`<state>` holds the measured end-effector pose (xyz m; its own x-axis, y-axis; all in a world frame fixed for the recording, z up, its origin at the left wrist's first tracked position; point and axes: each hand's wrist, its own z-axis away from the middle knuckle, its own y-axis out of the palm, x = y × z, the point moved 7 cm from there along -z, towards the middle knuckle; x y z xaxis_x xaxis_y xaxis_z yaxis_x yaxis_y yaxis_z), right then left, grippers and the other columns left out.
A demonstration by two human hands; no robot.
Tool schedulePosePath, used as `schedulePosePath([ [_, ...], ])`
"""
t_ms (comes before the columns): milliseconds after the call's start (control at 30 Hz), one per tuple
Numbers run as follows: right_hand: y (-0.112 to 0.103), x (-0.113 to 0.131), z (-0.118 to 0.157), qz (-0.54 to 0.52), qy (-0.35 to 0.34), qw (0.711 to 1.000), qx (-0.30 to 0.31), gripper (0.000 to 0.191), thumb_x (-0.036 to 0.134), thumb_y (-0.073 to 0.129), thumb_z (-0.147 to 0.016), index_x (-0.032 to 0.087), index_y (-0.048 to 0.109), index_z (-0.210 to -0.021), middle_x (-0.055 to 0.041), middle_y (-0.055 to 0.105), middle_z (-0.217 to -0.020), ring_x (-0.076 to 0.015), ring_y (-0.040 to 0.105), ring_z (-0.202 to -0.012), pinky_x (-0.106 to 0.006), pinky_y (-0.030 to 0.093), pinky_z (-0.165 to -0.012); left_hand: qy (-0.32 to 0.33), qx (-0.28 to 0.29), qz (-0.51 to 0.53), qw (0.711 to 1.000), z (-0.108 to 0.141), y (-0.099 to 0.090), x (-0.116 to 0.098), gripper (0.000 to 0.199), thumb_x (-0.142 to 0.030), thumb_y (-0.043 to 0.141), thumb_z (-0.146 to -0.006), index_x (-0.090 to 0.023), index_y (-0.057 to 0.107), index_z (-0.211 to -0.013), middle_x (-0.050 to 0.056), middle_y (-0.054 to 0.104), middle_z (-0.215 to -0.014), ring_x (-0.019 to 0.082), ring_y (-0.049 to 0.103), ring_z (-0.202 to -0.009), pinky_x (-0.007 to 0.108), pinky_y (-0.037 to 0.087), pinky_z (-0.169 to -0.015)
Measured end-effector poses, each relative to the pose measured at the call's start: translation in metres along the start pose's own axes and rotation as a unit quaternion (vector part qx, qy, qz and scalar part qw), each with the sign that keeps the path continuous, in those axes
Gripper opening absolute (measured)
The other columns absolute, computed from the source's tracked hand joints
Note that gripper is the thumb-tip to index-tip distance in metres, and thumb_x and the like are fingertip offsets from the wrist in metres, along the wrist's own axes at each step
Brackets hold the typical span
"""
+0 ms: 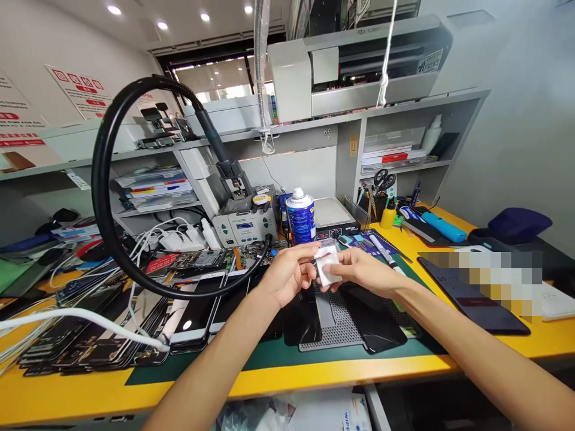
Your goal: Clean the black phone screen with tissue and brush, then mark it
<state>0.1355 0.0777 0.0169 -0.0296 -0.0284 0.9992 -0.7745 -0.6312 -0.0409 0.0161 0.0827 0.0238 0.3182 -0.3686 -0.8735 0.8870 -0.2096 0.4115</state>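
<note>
A small white packet (pixel 329 275), with what looks like see-through film at its top, is held between my two hands above the bench. My right hand (pixel 363 272) grips it, thumb across its front. At the packet's upper left edge, my left hand (pixel 287 275) pinches with thumb and forefinger, the other fingers curled. Below lie a grey perforated mat (pixel 332 340) and two black phone-sized panels, one (pixel 302 320) on the left and one (pixel 380 323) on the right. Behind the packet stands a blue spray can (pixel 300 218) with a white cap.
A thick black hose (pixel 101 179) loops in front of a grey soldering station (pixel 246 226). Stacked phone parts (pixel 90 335) and white cables crowd the left. A marker (pixel 381 248), scissors (pixel 384 179) and a dark tablet (pixel 471 299) are on the right. An open drawer (pixel 332 410) sits below.
</note>
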Motion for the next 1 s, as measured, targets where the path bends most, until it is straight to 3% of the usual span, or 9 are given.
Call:
schedulePosePath([
  [167,-0.001,-0.004,0.002,-0.033,0.019,0.999,0.009,0.033,0.043,0.069,-0.084,0.010,0.072,-0.089,-0.0112,0.074,-0.086,-0.0220,0.072,-0.078,-0.030,0.054,-0.067,-0.044,0.040,0.036,0.998,0.002,0.001,-0.001,0.027,-0.029,0.061,-0.086,-0.008,0.067,-0.102,0.010,0.074,-0.100,0.004,0.057,-0.042,0.014,0.038,-0.028],
  [333,0.001,-0.004,0.002,-0.068,0.036,0.997,0.018,0.036,0.043,0.071,-0.083,0.008,0.072,-0.090,-0.0133,0.074,-0.090,-0.0223,0.074,-0.076,-0.030,0.056,-0.065,-0.061,0.088,0.061,0.992,0.006,0.003,-0.005,0.040,-0.040,0.054,-0.090,-0.007,0.067,-0.107,0.019,0.065,-0.128,0.008,0.064,-0.050,0.016,0.041,-0.030],
  [600,-0.004,-0.011,-0.001,-0.148,0.069,0.986,-0.009,0.027,0.034,0.067,-0.088,0.009,0.073,-0.092,-0.0129,0.075,-0.087,-0.0218,0.074,-0.080,-0.031,0.059,-0.072,-0.031,0.121,-0.004,0.992,0.011,0.006,-0.001,0.048,-0.048,0.045,-0.093,-0.007,0.067,-0.104,0.018,0.072,-0.110,0.014,0.064,-0.044,0.021,0.039,-0.027],
  [900,-0.009,-0.014,-0.004,-0.220,0.079,0.972,-0.019,0.018,0.019,0.059,-0.089,0.009,0.072,-0.097,-0.0170,0.074,-0.102,-0.0239,0.073,-0.094,-0.038,0.058,-0.086,0.028,0.084,-0.141,0.986,0.012,0.003,0.005,0.045,-0.053,0.055,-0.088,-0.011,0.066,-0.101,0.018,0.071,-0.109,0.013,0.063,-0.043,0.020,0.038,-0.027],
  [1000,-0.008,-0.013,-0.004,-0.231,0.075,0.970,-0.017,0.019,0.017,0.057,-0.089,0.008,0.072,-0.095,-0.0164,0.074,-0.098,-0.0242,0.072,-0.093,-0.040,0.057,-0.088,0.038,0.079,-0.168,0.982,0.013,0.004,0.005,0.044,-0.053,0.056,-0.088,-0.012,0.065,-0.103,0.018,0.071,-0.107,0.012,0.061,-0.040,0.020,0.037,-0.027],
])
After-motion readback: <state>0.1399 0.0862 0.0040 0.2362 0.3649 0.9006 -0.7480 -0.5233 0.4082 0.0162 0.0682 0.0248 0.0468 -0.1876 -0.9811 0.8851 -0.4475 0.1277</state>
